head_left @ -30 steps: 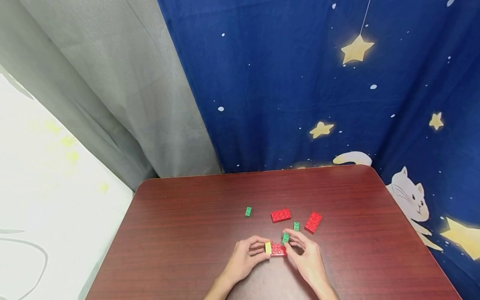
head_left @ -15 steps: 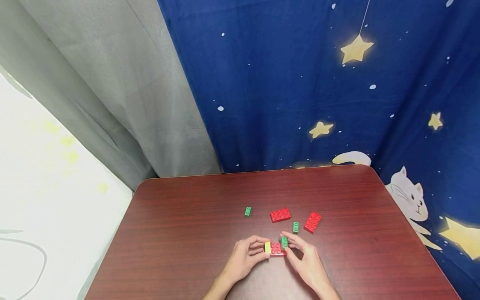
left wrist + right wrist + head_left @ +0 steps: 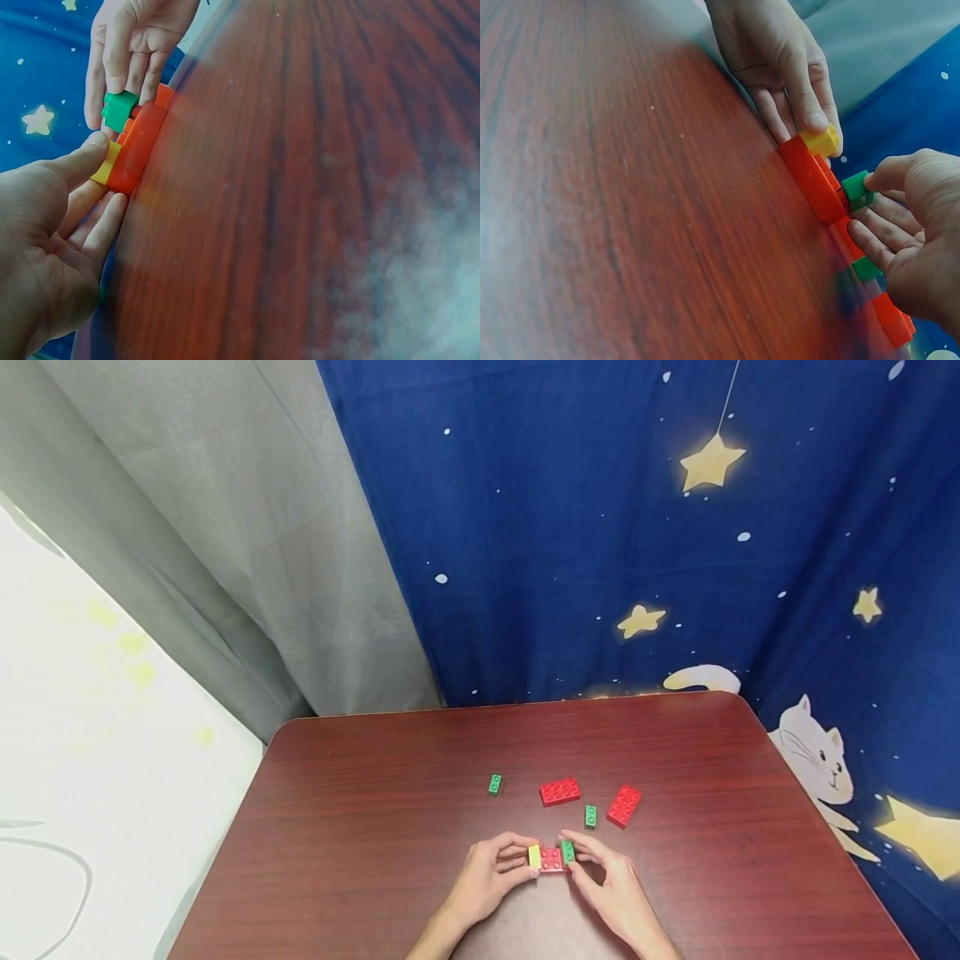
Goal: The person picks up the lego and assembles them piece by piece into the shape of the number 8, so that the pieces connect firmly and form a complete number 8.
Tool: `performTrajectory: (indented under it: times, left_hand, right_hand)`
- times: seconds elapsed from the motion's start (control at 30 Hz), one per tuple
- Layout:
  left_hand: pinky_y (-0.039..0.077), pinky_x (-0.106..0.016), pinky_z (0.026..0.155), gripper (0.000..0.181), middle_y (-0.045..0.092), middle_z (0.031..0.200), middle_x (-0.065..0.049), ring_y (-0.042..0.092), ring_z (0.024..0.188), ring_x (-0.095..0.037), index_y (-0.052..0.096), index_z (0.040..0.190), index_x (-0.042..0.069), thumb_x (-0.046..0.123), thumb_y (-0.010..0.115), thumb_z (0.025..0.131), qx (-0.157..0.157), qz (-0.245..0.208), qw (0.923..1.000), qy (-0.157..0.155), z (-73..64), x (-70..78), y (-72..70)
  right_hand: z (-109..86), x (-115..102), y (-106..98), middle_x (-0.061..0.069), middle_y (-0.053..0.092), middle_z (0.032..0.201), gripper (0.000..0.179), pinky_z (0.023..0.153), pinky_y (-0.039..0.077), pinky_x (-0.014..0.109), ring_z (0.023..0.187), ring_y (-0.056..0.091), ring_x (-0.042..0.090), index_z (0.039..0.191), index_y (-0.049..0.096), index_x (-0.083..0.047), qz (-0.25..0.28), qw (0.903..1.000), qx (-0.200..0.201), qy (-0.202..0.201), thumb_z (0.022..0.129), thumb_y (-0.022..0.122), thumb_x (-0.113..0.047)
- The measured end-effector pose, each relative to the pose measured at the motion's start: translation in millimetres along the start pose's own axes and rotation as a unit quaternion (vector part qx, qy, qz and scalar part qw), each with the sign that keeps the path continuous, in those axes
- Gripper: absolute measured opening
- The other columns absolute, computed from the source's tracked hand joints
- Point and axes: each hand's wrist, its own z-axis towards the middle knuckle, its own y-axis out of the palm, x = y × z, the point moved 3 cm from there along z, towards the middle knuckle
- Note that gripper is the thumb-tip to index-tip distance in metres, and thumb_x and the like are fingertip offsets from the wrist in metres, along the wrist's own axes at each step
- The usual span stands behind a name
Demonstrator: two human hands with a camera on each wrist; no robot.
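Note:
A red toy building brick (image 3: 551, 860) lies on the table with a yellow brick (image 3: 534, 857) on its left end. My left hand (image 3: 487, 874) pinches the yellow brick between thumb and fingers, and its lower fingertips are by the red brick. Between thumb and forefinger, my right hand (image 3: 611, 878) grips a small green brick (image 3: 567, 852) over the red brick's right end. Seen from the right wrist, this green brick (image 3: 856, 187) looks tilted at the red brick's studs (image 3: 827, 171); whether it is pressed home I cannot tell.
Beyond the hands lie another red brick (image 3: 560, 792), a third red brick (image 3: 624, 806) to its right, a loose green brick (image 3: 591, 816) between them and the hands, and one more green brick (image 3: 495, 785) to the left. Curtains (image 3: 525, 568) hang behind the table's far edge.
My right hand has brought the green brick slightly left and down onto the red brick's right end. The left hand keeps its hold on the yellow brick.

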Motion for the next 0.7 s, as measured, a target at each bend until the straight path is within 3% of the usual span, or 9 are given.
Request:
performTrajectory:
  times: [0.47,0.7]
  left_hand:
    - [0.061,-0.027,0.091,0.032,0.077,0.119,-0.012,0.073,0.113,-0.02,0.076,0.12,0.005,0.006,0.086,0.089,-0.001,-0.009,1.0,0.0,-0.9,-1.8,0.6]
    - [0.061,-0.027,0.092,0.033,0.077,0.12,-0.012,0.073,0.114,-0.021,0.075,0.12,0.005,0.006,0.086,0.089,-0.001,-0.01,0.9999,0.002,-0.9,-1.1,0.2]
  right_hand:
    - [0.3,7.2,-0.6,0.015,0.076,0.122,0.046,0.093,0.061,0.028,0.103,0.076,0.02,0.13,0.071,0.002,0.085,0.9957,-0.035,-0.013,0.086,0.077,0.014]
    - [1.3,17.4,-0.3,0.021,0.075,0.121,0.04,0.095,0.061,0.027,0.107,0.075,0.018,0.129,0.071,0.002,0.137,0.9886,-0.062,0.008,0.09,0.077,0.01]
